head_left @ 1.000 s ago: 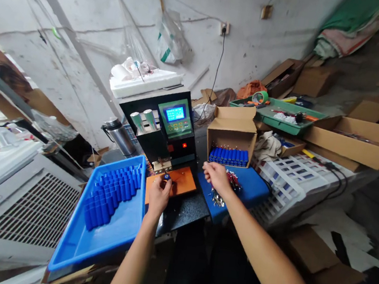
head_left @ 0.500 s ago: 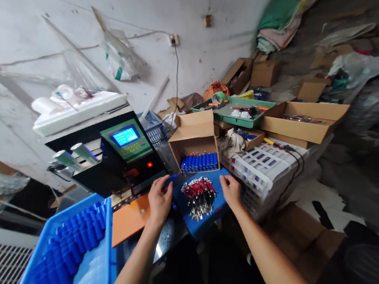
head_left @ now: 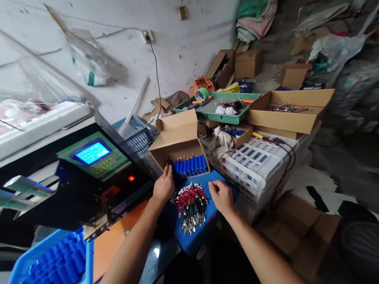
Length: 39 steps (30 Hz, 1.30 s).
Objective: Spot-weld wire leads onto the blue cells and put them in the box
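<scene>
My left hand [head_left: 164, 186] reaches to the front left of an open cardboard box [head_left: 176, 127]. Its fingers are closed at the left end of a row of blue battery cells [head_left: 189, 165], on a blue cell mostly hidden by the fingertips. My right hand [head_left: 222, 196] hovers just right of a pile of red and black wire leads [head_left: 191, 205] with white connectors. Its fingers are curled together, and whatever is between them cannot be made out. The leads lie fanned out on a blue surface [head_left: 193, 242].
At left stands a black machine with a lit display [head_left: 92, 151], an orange plate [head_left: 109, 248] below it. A blue tray [head_left: 90, 264] of blue cells sits lower left. Behind are a white crate [head_left: 258, 162], a green tray [head_left: 221, 113] and a carton of wires [head_left: 285, 121].
My left hand has moved from beside the machine, where it held a blue cell with a red wire, forward to the box. The view has shifted; my right hand stays by the leads.
</scene>
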Motion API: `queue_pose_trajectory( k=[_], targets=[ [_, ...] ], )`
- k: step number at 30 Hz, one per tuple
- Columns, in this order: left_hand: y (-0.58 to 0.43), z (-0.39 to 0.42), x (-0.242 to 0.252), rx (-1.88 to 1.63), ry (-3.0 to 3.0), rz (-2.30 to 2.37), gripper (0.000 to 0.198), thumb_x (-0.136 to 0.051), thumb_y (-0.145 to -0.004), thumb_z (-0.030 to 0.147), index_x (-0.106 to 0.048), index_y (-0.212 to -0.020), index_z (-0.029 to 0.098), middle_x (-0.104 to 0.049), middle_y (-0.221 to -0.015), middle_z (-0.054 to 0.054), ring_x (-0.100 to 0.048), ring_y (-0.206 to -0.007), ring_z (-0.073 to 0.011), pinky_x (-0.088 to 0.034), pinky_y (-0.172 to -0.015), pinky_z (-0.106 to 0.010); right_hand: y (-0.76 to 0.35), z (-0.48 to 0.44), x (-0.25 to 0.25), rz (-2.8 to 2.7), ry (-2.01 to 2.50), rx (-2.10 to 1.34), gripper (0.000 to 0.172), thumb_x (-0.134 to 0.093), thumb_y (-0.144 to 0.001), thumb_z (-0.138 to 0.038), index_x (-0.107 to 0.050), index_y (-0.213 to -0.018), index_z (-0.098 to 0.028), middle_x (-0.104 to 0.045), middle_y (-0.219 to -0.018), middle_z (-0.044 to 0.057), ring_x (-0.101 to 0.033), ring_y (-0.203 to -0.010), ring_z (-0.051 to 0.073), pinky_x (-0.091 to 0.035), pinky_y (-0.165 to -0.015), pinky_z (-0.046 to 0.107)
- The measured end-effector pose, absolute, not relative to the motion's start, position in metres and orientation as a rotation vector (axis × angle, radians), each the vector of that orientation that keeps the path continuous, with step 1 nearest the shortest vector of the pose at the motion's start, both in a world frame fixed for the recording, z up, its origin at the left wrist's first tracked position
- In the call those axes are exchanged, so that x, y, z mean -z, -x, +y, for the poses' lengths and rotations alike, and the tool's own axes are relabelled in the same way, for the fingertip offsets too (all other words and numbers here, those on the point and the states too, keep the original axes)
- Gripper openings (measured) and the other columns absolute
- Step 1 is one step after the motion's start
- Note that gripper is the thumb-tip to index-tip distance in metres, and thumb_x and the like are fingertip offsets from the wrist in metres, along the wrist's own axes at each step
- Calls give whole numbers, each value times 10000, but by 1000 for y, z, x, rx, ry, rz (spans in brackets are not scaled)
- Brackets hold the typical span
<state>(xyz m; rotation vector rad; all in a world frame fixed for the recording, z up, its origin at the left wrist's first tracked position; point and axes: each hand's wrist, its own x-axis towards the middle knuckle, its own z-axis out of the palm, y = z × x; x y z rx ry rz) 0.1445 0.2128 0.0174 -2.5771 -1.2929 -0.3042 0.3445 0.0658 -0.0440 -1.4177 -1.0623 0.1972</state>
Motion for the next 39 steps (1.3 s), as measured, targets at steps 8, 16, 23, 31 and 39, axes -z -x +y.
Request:
queue_pose_trajectory(
  k=[8,16,23,31,39],
  targets=[
    [-137,219,-42,109,2618,-1324,633,-362,-831,56,-490,-1441,168,-449,-1511,-181,-718,-997,-287,-582,-870,-409,-344,64,40,-1083,1488,-292,359,-464,-920,-440,-554,-644,-229,-616,-646,45,-547,-609,172,-419,-659,268],
    [-142,196,-48,389,2676,-1418,562,-416,-871,125,-515,-1418,205,-449,-1520,-147,-707,-1031,-269,-592,-858,-393,-343,66,43,-1139,1541,-210,357,-454,-930,-422,-552,-652,-221,-621,-648,44,-539,-604,165,-403,-665,266],
    [-97,101,-52,849,2796,-1377,353,-456,-946,297,-655,-1228,221,-679,-1276,-89,-660,-1153,-245,-541,-985,-377,-344,65,43,-1172,1575,-171,375,-446,-931,-427,-584,-660,-208,-662,-677,61,-566,-621,169,-408,-667,265],
    [-54,-20,18,1289,2774,-1648,278,-554,-903,419,-738,-995,232,-768,-871,-62,-734,-758,-206,-600,-703,-309,-348,70,37,-1200,1737,-271,317,-502,-909,-408,-671,-727,-210,-718,-718,58,-646,-679,196,-427,-653,265],
    [-50,-17,26,1585,2664,-1909,351,-558,-874,497,-759,-948,219,-779,-941,-67,-740,-880,-246,-607,-767,-346,-344,96,6,-1419,1810,-487,180,-569,-816,-199,-735,-751,-219,-760,-803,26,-696,-812,190,-470,-705,239]
  ],
)
